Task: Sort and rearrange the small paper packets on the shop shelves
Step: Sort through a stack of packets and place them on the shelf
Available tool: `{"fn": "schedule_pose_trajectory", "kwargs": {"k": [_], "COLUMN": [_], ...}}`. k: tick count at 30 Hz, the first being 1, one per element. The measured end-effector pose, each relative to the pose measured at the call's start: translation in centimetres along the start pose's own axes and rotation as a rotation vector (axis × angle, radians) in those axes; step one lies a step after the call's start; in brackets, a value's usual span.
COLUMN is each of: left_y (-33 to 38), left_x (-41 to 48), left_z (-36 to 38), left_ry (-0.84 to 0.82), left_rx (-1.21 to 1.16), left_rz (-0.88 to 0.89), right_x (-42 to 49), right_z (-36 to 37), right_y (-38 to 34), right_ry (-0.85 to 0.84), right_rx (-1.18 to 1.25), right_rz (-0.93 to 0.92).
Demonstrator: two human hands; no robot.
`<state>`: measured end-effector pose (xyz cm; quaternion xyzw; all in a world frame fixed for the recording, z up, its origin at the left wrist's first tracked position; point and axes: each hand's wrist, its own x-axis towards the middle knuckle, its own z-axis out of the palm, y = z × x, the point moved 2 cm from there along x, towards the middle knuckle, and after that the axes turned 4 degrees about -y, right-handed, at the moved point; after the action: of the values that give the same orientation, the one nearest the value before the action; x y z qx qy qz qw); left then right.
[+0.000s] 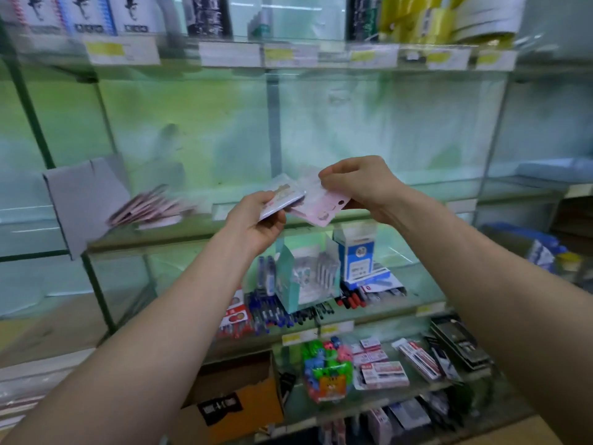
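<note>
The left hand grips a small stack of pale packets in mid-air, touching a pink packet pinched by the right hand. Farther left, more pink packets lean on the glass shelf beside a grey box.

Pale blue-white packet, pink packet, orange box, green-tinted glass shelves.

A small stack of pale packets sits tilted in mid-air before the glass shelves, its right edge touching a pink packet with a dark round hole. Further left, more pink packets lie fanned on the middle shelf.
</note>
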<state>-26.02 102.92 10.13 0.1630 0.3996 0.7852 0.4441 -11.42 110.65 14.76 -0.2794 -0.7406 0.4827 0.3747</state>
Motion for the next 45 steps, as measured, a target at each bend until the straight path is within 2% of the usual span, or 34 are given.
{"fn": "schedule_pose_trajectory", "kwargs": {"k": [10, 16, 20, 26, 32, 36, 45], "left_y": [-11.9, -19.4, -25.1, -34.6, -40.2, -44.2, -54.4], "left_x": [-4.9, -7.3, -9.1, -12.9, -16.4, -16.8, -14.3], "left_z": [6.0, 10.6, 12.8, 13.6, 15.2, 17.0, 24.0], "left_ry": [-0.088, -0.169, -0.144, -0.118, -0.260, -0.333, -0.447], "left_rx": [0.363, 0.656, 0.829, 0.864, 1.031, 1.138, 1.172], "left_rz": [-0.190, -0.037, 0.154, 0.017, 0.044, 0.098, 0.104], "right_x": [-10.1, -16.2, -20.3, -26.6, -32.0, -34.6, -35.9], "right_z": [-11.2, -16.7, -19.9, -23.1, -26.7, -28.8, -35.7], "right_y": [5.5, 9.1, 11.9, 16.8, 19.8, 22.0, 26.3], "right_ry": [0.081, 0.203, 0.297, 0.493, 0.653, 0.693, 0.767], "right_rx": [-0.243, -0.459, -0.464, -0.301, -0.322, -0.318, -0.445], "right_rz": [0.207, 0.345, 0.439, 0.581, 0.740, 0.835, 0.894]}}
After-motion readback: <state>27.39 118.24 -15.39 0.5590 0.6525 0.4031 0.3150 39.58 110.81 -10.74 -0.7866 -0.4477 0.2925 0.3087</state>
